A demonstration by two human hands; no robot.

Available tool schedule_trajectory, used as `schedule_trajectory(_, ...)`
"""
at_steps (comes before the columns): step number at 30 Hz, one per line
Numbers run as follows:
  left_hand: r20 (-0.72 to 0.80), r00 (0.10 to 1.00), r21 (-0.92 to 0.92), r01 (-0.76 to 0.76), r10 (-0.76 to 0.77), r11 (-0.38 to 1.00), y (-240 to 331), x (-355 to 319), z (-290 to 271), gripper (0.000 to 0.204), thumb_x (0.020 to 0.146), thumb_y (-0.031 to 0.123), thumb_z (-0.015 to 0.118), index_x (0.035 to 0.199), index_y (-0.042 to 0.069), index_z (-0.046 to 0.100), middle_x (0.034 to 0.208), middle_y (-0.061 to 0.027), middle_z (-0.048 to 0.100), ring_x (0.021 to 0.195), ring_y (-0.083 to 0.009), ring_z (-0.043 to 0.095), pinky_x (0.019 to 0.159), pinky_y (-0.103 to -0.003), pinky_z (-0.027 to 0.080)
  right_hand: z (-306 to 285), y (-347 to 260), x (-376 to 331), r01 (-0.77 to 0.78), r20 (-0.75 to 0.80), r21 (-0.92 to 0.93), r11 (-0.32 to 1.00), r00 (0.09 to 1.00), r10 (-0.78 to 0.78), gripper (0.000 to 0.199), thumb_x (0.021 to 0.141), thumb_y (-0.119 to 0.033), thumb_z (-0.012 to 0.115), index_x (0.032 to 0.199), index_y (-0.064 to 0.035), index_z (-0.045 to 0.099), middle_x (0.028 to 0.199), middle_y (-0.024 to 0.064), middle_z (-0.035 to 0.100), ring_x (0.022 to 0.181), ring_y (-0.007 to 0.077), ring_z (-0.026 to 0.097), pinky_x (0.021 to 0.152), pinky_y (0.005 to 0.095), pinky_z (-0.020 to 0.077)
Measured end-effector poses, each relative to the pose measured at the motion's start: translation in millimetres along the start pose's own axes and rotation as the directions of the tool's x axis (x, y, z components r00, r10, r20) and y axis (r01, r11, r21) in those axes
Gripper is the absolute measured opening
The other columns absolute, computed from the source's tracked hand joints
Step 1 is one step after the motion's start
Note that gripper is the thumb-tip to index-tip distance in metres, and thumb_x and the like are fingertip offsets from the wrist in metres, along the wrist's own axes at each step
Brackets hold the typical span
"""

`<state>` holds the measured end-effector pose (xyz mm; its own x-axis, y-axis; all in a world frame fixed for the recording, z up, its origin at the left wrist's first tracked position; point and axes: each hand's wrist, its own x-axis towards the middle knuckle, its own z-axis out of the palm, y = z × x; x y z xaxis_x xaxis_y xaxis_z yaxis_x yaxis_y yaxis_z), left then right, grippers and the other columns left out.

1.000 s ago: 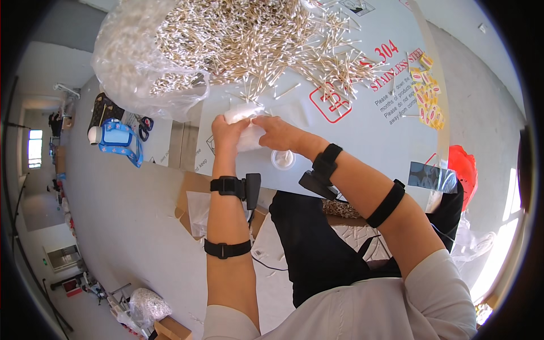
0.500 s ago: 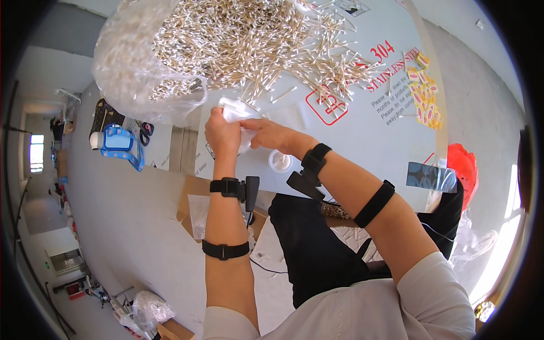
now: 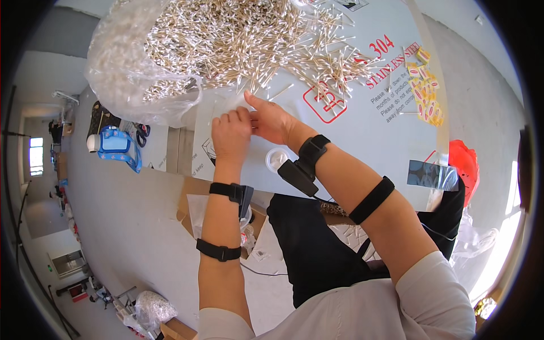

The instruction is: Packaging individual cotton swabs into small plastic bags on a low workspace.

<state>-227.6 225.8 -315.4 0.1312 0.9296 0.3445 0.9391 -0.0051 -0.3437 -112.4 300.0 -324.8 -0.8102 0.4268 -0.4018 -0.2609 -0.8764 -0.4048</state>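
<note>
Your left hand point(image 3: 231, 135) and right hand point(image 3: 272, 118) are bare. Each forearm wears two black straps: one at the wrist carrying a small black box, one plain higher up. Pale rolled sleeves end above your elbows, over dark trousers.

One head-worn fisheye view — looking steeply down, close over the white table point(image 3: 351, 141) and forearms

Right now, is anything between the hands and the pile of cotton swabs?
Nothing visible. The left hand and right hand meet at a small clear bag at the edge of the cotton swabs.
</note>
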Motion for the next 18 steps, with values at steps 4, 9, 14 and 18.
schedule_trajectory(4,0.034,0.991,0.091,-0.13,0.128,0.987,10.7,-18.6,7.4,0.022,0.078,0.012,0.059,0.1,0.008,0.058,0.08,-0.0027,0.057,0.076,-0.0191,0.056,0.067,-0.035,0.04,-13.9,-5.3,0.2,0.102,-0.022,-0.191,0.976,0.994,-0.109,0.082,0.087,-0.039,0.066,0.147,-0.0019,0.026,0.142,0.019,0.039,0.125,0.0282,0.043,0.104,0.0421,0.0375)
schedule_trajectory(9,0.049,0.991,0.051,-0.127,0.124,0.991,1.9,-31.3,13.7,0.034,0.077,0.01,0.058,0.11,0.002,0.059,0.083,-0.0065,0.058,0.082,-0.0212,0.055,0.069,-0.037,0.04,-12.4,-6.6,-1.2,0.194,-0.072,-0.367,0.91,0.969,-0.236,0.061,0.087,-0.023,0.068,0.14,-0.0063,0.045,0.12,0.0086,0.056,0.107,0.0171,0.05,0.095,0.0339,0.0406)
schedule_trajectory(14,0.077,0.993,-0.013,-0.086,0.087,0.996,3.3,-30.4,10.6,0.04,0.077,0.01,0.059,0.115,0.0,0.057,0.088,-0.0083,0.06,0.086,-0.0236,0.055,0.072,-0.039,0.04,-11.9,-6.6,2.9,0.21,-0.012,-0.578,0.789,0.964,-0.266,0.041,0.083,-0.013,0.067,0.123,-0.0083,0.063,0.096,0.0056,0.065,0.087,0.0119,0.054,0.087,0.0304,0.0426)
schedule_trajectory(18,0.007,1.0,-0.279,0.023,-0.022,0.96,9.6,-27.0,-11.5,0.048,0.071,0.012,0.065,0.117,0.001,0.057,0.094,-0.0112,0.061,0.094,-0.0263,0.056,0.076,-0.041,0.041,-21.9,-5.2,3.7,0.239,-0.074,-0.844,0.48,0.835,-0.546,0.029,0.08,-0.008,0.066,0.108,-0.0027,0.068,0.073,0.0058,0.065,0.073,0.0124,0.059,0.069,0.0298,0.0484)
